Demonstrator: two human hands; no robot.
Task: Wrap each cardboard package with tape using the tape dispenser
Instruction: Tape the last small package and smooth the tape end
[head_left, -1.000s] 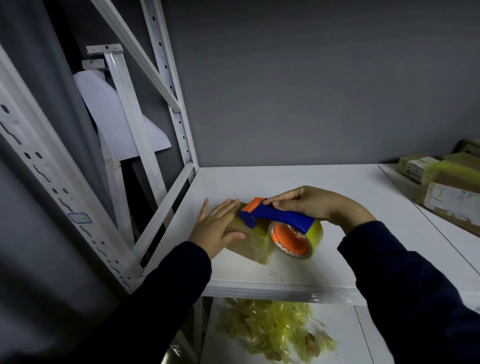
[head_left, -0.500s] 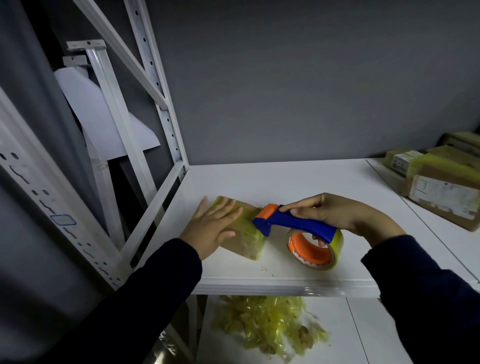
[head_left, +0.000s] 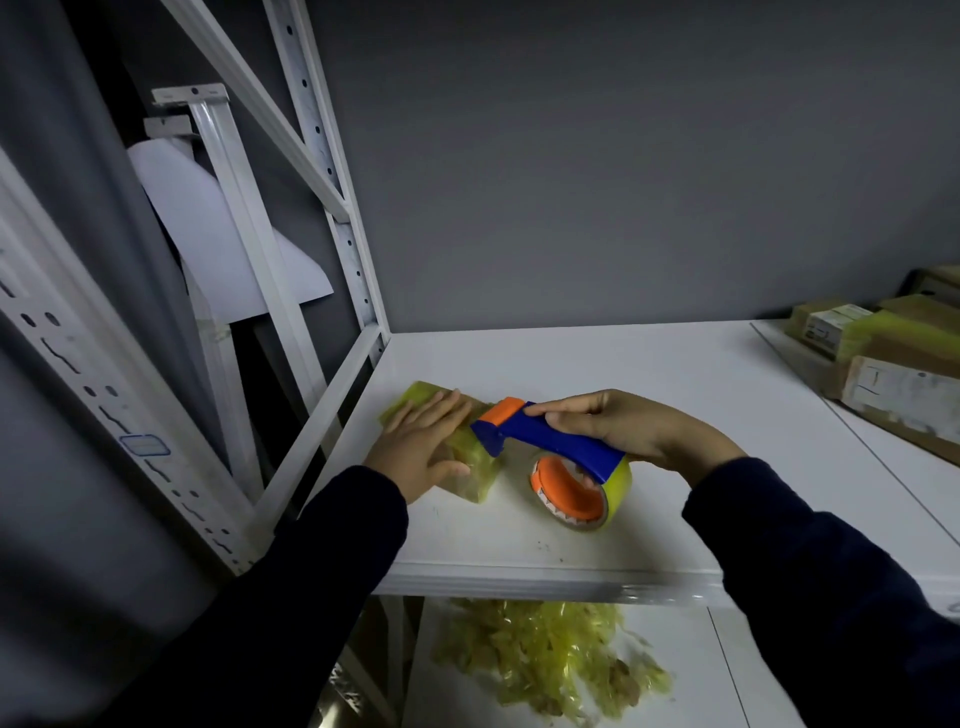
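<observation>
White shelf board (head_left: 649, 374): upper level of a white metal rack, set against a grey wall (head_left: 623, 156). Perforated upright (head_left: 358, 270) stands at the board's rear left corner; a diagonal brace (head_left: 249, 93) meets it. White sheet (head_left: 208, 234) leans behind the left-hand frame. Near upright (head_left: 78, 374) carries a blue-outlined label (head_left: 144, 445). Lower shelf (head_left: 691, 623): holds a heap of crumpled yellow scraps (head_left: 545, 654)

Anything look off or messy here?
Yes: a heap of crumpled yellow tape scraps lies on the lower shelf, below the upper shelf. It looks like discarded waste. The package and dispenser look fine.
</observation>
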